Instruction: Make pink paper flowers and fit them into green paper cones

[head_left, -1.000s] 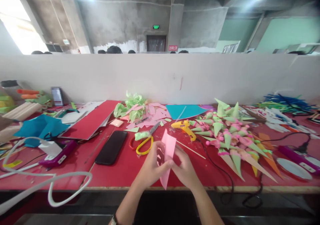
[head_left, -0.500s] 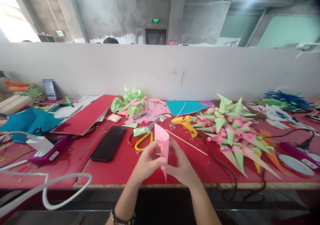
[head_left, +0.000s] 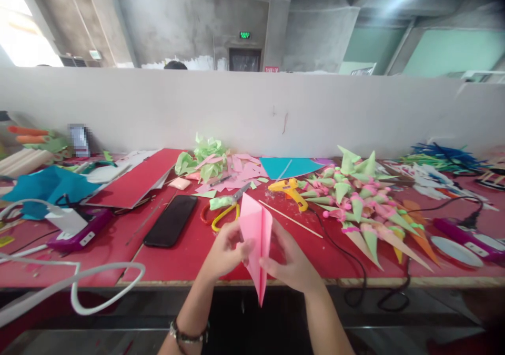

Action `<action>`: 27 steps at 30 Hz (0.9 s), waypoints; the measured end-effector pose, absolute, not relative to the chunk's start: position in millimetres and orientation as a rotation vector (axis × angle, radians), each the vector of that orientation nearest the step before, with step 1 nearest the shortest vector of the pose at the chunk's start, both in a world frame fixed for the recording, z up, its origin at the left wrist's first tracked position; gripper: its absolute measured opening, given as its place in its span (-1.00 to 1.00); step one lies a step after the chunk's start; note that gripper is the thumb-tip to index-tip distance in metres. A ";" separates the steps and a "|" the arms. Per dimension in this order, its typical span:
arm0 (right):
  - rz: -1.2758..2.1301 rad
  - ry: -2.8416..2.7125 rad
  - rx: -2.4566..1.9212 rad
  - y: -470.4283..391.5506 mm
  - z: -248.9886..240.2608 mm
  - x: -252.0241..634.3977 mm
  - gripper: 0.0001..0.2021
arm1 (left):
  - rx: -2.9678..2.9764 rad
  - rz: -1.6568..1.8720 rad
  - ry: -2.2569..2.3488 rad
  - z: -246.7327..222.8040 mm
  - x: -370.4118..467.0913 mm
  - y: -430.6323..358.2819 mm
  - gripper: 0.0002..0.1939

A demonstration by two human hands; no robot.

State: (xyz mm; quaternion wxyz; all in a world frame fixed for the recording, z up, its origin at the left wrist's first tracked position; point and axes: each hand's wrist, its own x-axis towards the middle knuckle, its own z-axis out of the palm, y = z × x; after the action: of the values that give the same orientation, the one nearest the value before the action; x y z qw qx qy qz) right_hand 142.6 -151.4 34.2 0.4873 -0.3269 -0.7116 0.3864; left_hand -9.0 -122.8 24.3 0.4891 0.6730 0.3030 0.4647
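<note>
A sheet of pink paper [head_left: 256,234], folded into a long pointed shape with a lengthwise crease, is held upright above the table's front edge, its tip pointing down. My left hand [head_left: 228,252] grips its left side, thumb on the near face and fingers behind. On the right side, my right hand [head_left: 290,257] pinches it with the thumb in front, the other fingers partly hidden behind the paper. Just beyond lie scissors [head_left: 225,215] with red and yellow handles and a green wrap. A yellow glue gun [head_left: 290,191] rests behind my right hand, near a thin wooden stick [head_left: 290,219].
A black phone [head_left: 171,221] lies left of my hands. Pink paper scraps [head_left: 246,172] and crumpled green paper [head_left: 209,158] sit at the back. Several paper cones [head_left: 363,202] are heaped right. A white cable [head_left: 106,268] loops over the front left edge; purple power strips [head_left: 81,231] flank the table.
The pink paper has turned from nearly edge-on to showing its wider creased face, and sits slightly lower. My hands have moved a little apart, both still holding it.
</note>
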 end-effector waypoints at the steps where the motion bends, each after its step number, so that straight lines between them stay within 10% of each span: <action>1: 0.890 -1.709 -0.812 -150.4 33.4 143.8 -0.65 | 1.649 1.137 0.753 26.5 -9.8 -123.5 -0.58; 13: 0.146 -1.469 -1.194 -140.2 51.3 171.4 -0.79 | 2.034 1.420 1.369 44.6 -36.0 -113.4 -0.65; 19: 0.113 -1.476 -1.115 -148.6 52.6 156.5 -0.80 | 2.707 1.284 1.499 76.6 -1.4 -113.9 -0.65; 27: 0.185 -1.294 -1.188 -135.6 40.2 159.0 -0.75 | 2.211 1.366 1.451 69.6 9.3 -97.7 -0.72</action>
State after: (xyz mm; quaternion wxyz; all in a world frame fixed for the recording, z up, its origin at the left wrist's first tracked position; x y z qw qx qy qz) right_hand 159.0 -135.6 40.2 0.6346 -0.5199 -0.5660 0.0809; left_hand 9.3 -97.7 69.6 0.0824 0.7402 0.4859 0.4574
